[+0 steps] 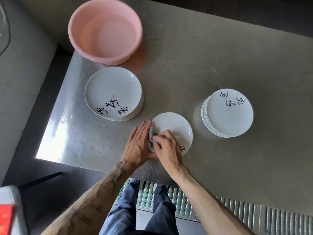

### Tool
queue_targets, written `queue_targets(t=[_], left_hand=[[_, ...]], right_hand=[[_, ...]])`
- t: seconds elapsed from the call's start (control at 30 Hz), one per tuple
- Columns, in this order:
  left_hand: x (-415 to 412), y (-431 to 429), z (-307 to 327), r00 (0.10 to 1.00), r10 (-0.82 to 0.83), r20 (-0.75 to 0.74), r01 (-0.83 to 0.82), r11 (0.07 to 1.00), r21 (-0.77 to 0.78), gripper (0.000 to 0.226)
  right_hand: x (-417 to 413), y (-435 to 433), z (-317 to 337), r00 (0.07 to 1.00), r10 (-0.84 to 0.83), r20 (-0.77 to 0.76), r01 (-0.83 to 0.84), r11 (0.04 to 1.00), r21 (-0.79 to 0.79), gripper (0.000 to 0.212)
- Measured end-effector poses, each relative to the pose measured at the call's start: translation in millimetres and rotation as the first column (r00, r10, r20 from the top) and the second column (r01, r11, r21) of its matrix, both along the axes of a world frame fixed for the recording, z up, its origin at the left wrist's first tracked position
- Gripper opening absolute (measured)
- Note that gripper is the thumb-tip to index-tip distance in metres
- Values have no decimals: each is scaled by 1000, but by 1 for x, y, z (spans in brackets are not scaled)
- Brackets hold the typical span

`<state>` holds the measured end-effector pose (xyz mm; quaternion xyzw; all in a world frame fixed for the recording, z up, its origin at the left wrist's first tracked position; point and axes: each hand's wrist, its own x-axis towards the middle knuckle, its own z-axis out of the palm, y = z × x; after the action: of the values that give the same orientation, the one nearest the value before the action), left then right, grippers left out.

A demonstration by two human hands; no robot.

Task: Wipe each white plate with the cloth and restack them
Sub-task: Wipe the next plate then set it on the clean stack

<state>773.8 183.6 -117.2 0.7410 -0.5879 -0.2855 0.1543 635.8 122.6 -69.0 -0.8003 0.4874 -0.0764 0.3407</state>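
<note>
A single white plate (pixel 172 125) lies flat on the steel table near its front edge. My right hand (pixel 167 146) grips a small grey cloth (pixel 151 135) and presses it onto the plate's left part. My left hand (pixel 139 143) lies with straight fingers against the plate's left rim. To the left stands a stack of white plates (pixel 113 92) with black calligraphy on the top one. A second stack of the same plates (pixel 227 113) stands to the right.
A pink plastic basin (pixel 105 29) sits at the back left of the steel table (pixel 203 65), just behind the left stack. The table's left edge and front edge are close to the plates. Metal floor grating (pixel 254 216) runs below the front edge.
</note>
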Motion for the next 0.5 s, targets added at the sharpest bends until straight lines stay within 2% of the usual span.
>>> queue_targets(t=[0.07,0.2,0.37,0.5], left_hand=[[0,0,2,1000,-10,2,10,1000,14,137],[-4,-2,5,1000,-1,16,1,1000,28,143],[-3,1,4,998,-29,63,27,999,33,141],[-6,-1,7,999,-15,51,11,998,63,148]], right_hand=[[-14,5,0,999,43,-7,-43,999,5,20],[-12,-14,-3,994,-103,-38,104,994,25,24],[-20,-9,0,985,172,-17,-170,981,90,24],[-45,-12,-2,996,66,-61,-64,997,33,25]])
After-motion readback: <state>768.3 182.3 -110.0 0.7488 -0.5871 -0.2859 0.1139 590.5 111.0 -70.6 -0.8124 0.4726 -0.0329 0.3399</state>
